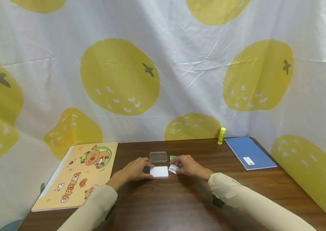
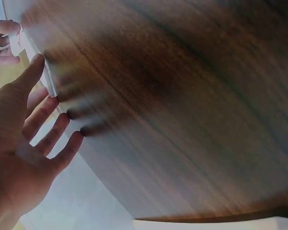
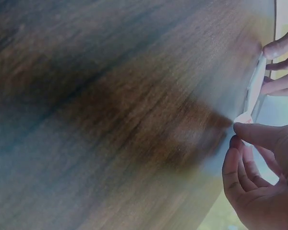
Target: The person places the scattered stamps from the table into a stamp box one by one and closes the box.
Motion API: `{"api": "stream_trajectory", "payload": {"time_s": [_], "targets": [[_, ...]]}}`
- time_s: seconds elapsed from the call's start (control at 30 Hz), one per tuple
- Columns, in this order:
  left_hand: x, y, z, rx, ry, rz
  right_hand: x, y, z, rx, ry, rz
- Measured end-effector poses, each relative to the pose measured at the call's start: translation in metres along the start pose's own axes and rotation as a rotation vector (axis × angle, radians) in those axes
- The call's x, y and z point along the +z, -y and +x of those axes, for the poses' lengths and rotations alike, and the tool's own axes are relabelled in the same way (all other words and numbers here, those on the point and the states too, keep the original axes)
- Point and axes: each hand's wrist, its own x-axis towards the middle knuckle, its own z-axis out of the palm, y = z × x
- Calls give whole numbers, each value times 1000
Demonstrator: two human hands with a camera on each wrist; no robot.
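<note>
A shallow clear plastic box (image 1: 159,172) with a white top surface lies on the table in front of the person. The left hand (image 1: 136,169) grips its left end, thumb at the near corner and index finger at the far one. In the left wrist view, the other fingers of the left hand (image 2: 33,124) are spread near the tabletop. At the box's right side the right hand (image 1: 188,165) pinches a small white card with red print (image 1: 173,169). In the right wrist view this card (image 3: 243,118) sits between thumb and fingertips, close to the box's end.
Behind the box lie a clear lid (image 1: 158,156) and a small green square (image 1: 172,158). A capybara folder (image 1: 79,173) is at the left. At the back right are a yellow glue stick (image 1: 221,135) and a blue notebook (image 1: 249,152). A fruit-print curtain (image 1: 180,80) hangs behind.
</note>
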Motion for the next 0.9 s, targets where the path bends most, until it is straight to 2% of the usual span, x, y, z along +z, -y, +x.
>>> {"api": "stream_trajectory", "payload": {"time_s": [0.27, 0.6, 0.9], "targets": [[0, 0, -1, 10, -11, -5, -3, 0, 1, -53, 6, 29], [-2, -2, 0, 17, -2, 2, -9, 12, 12, -108, 22, 47], [-2, 0, 0, 24, 3, 9, 4, 19, 23, -83, 70, 68]]}}
